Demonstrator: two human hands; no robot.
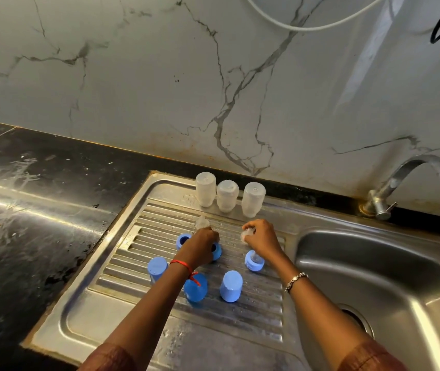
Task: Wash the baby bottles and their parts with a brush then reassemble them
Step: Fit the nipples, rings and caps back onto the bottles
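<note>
The right hand [263, 238] pinches a clear teat [248, 233] over the middle of the drainboard [106, 311]. Just to its left, the left hand [200, 246] curls round a blue collar [216, 251]. Three upturned bottles [227, 196] stand along the far edge, beyond both hands.

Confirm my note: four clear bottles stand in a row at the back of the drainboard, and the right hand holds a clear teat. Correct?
No: the head view shows three clear bottles, not four, in a row at the back of the drainboard; the right hand does hold a clear teat.
</note>
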